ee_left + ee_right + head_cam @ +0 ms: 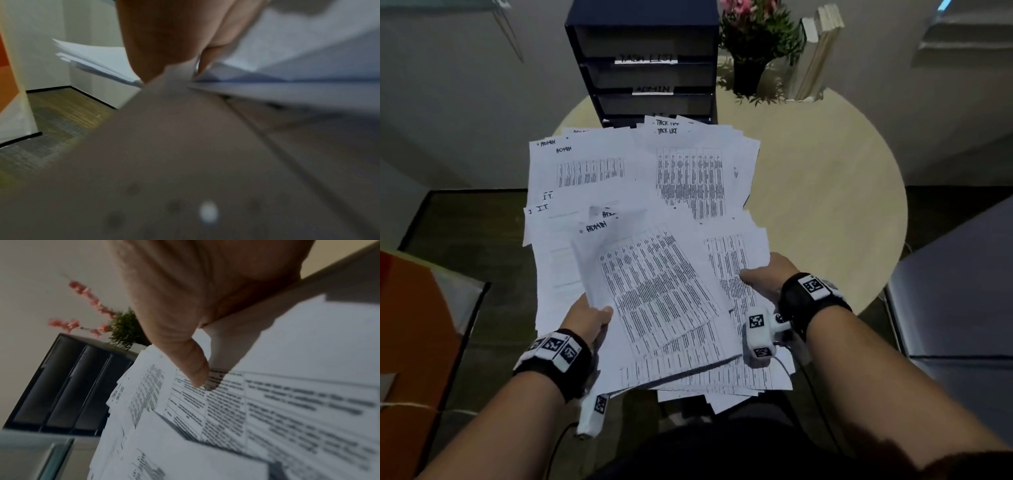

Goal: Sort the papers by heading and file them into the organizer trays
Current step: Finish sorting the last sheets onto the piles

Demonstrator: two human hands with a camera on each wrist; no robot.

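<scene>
Holding a loose fan of white printed A4 papers (654,260) w/ both hands: left hand (589,318) pinches the sheaf's near-left edge, thumb on top; right hand (763,274) clamps the right edge, thumb (193,363) pressed flat on a printed table. Sheets carry dense b&w grids, handwritten headings "ADMIN", "I.T.", "TASK LIST"; they're splayed, corners askew, thin & floppy.

Dark navy box-shaped organizer w/ stacked trays (643,61) stands at 12 o'clock, its lowest tray partly hidden behind the papers' far edge; white labels read "TASK LIST", "ADMIN", a third mostly covered. At 1 o'clock, beside it: black vase w/ pink blossoms and green foliage (753,44), then upright pale books (818,51) just right of that.

Round beige matte tabletop (842,205) under it all. Grey padded seat (955,291) at 3 o'clock, orange-and-white panel (410,325) at 9. Floor is dark wood-look planks, walls pale w/ black skirting. Both wrists wear black straps w/ square b&w marker tags.
</scene>
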